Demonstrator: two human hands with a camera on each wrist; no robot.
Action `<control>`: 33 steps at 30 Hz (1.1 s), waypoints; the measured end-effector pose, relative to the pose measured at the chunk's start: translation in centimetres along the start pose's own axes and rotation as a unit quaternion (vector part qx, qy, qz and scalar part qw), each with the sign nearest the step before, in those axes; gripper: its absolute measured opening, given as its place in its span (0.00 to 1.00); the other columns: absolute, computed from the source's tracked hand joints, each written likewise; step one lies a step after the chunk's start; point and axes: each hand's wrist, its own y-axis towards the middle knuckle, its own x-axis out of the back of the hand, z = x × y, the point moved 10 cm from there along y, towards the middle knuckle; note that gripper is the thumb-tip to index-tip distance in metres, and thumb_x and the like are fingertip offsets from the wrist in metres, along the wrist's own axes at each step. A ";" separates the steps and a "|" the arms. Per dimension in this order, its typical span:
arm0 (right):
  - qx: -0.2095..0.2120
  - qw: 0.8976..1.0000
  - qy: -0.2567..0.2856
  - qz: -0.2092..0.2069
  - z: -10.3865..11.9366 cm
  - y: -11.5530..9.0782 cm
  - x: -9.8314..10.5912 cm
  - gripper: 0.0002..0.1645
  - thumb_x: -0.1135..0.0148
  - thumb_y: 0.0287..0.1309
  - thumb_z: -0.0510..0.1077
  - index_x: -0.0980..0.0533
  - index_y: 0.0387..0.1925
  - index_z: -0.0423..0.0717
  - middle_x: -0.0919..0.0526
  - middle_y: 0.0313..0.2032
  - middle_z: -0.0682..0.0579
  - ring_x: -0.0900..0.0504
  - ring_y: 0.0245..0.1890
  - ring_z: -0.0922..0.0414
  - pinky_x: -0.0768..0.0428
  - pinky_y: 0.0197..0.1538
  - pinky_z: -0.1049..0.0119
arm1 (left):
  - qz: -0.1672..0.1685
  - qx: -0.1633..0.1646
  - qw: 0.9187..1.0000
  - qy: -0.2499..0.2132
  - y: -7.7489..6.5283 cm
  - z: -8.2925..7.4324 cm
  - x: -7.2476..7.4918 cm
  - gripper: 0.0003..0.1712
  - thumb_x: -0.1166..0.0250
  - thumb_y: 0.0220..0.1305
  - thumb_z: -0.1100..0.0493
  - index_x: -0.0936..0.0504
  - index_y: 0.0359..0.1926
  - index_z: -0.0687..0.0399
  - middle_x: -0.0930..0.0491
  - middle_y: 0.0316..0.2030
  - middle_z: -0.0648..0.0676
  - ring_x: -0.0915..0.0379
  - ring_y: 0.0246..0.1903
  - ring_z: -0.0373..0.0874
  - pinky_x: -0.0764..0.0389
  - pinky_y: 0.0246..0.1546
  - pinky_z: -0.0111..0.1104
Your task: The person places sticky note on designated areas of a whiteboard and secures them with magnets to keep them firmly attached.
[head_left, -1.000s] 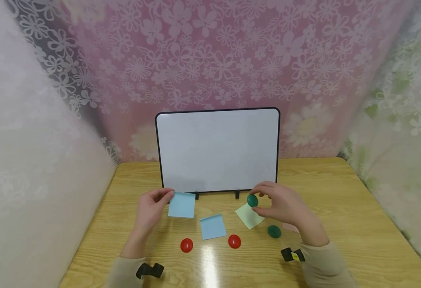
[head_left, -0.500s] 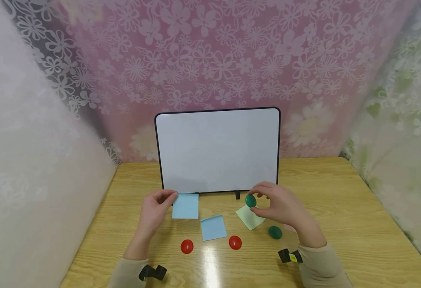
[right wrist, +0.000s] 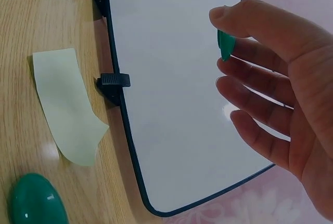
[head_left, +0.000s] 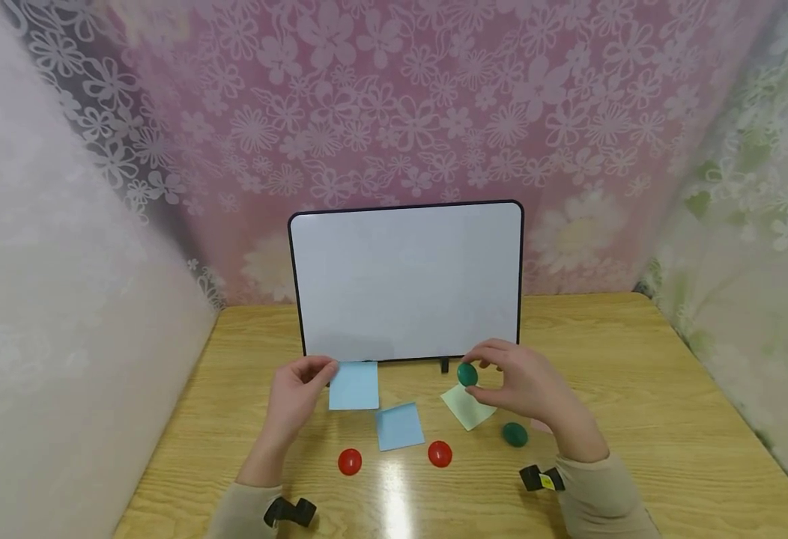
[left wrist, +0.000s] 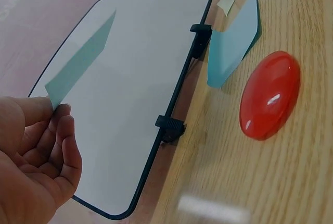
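My left hand (head_left: 294, 397) pinches a blue sticky note (head_left: 354, 386) by its upper left corner, between thumb and index finger. In the left wrist view that sticky note (left wrist: 83, 62) hangs in the air in front of the whiteboard (left wrist: 140, 67). My right hand (head_left: 522, 378) holds a round green magnet (head_left: 467, 374) between thumb and fingers; the right wrist view shows the magnet (right wrist: 226, 44) edge-on, with the other fingers loosely bent. Under the right hand a pale green sticky note (head_left: 467, 406) lies on the table. A second blue sticky note (head_left: 400, 427) lies between the hands.
The whiteboard (head_left: 407, 281) stands upright on small black feet (head_left: 444, 365) at the back of the wooden table (head_left: 185, 449). Two red magnets (head_left: 350, 462) lie in front, and another green magnet (head_left: 514, 434) at right. A pink note (head_left: 541, 426) is partly hidden by the right wrist.
My left hand has moved a little to the right with the blue sticky note, now overlapping the board's left foot. The right hand with the green magnet has shifted slightly left.
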 end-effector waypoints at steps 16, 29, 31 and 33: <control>0.044 0.998 -0.040 -0.010 1.6 3.1 -1.0 0.24 0.15 0.52 0.50 0.13 0.50 0.53 0.13 0.49 0.59 0.12 0.41 0.62 0.13 0.41 0.64 | -0.006 0.007 1.000 -0.011 1.9 0.4 -0.9 0.11 0.27 0.74 0.55 0.09 0.47 0.58 0.13 0.40 0.55 0.19 0.40 0.48 0.15 0.44 0.39; 0.044 0.998 -0.043 -0.026 2.7 5.8 -2.5 0.24 0.16 0.54 0.51 0.14 0.51 0.52 0.13 0.49 0.54 0.14 0.42 0.57 0.15 0.37 0.64 | -0.036 -0.023 0.999 -0.020 2.9 0.5 -2.0 0.08 0.27 0.73 0.57 0.09 0.45 0.57 0.13 0.38 0.56 0.21 0.36 0.48 0.17 0.37 0.29; 0.038 0.998 -0.040 -0.035 2.7 6.2 -2.6 0.24 0.16 0.54 0.50 0.14 0.52 0.51 0.13 0.49 0.54 0.13 0.42 0.56 0.16 0.36 0.63 | -0.040 -0.032 0.999 -0.013 3.1 0.4 -2.1 0.08 0.28 0.74 0.56 0.09 0.45 0.56 0.13 0.38 0.55 0.21 0.36 0.47 0.17 0.36 0.28; 0.035 0.998 -0.036 -0.043 2.7 6.5 -2.8 0.24 0.15 0.53 0.50 0.13 0.52 0.52 0.13 0.49 0.54 0.13 0.43 0.55 0.16 0.35 0.63 | -0.041 -0.042 0.998 -0.011 3.3 0.1 -2.4 0.08 0.28 0.74 0.56 0.09 0.46 0.56 0.12 0.39 0.55 0.21 0.36 0.47 0.18 0.36 0.28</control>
